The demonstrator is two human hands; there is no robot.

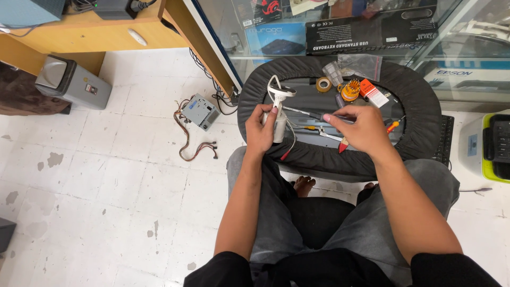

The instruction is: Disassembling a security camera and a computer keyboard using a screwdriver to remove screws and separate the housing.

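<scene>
1. The left hand [261, 127] is clamped around a white cylindrical camera body with a round bracket on top [279, 109], holding it upright over the near left rim of a black padded oval tray [419, 101] that rests on the person's knees.
2. The right hand [361, 127] is closed in a pinch on a slim screwdriver with a dark handle and steel shaft [300, 111]; the shaft lies nearly level and its tip meets the camera body just under the bracket.
3. A thin white cable [292, 139] hangs from the camera body, and a red-tipped lead [285, 154] dangles below the left hand.
4. In the tray, beyond the hands, stand a roll of tan tape [323, 84], an orange round holder of bits [350, 90] and a small orange and white rectangular packet [373, 93], all close together. A clear plastic bag [364, 65] lies on the far rim.
5. Behind the tray, a glass showcase [223, 32] holds a long black flat carton with white print [366, 32], a blue carton [273, 40] to its left and a black packet with a red headset picture [265, 10] above that.
6. On the white tiled floor [106, 175] to the left lie a grey metal box with trailing wires [201, 111] and a grey bin-shaped unit with a small label [71, 82].
</scene>
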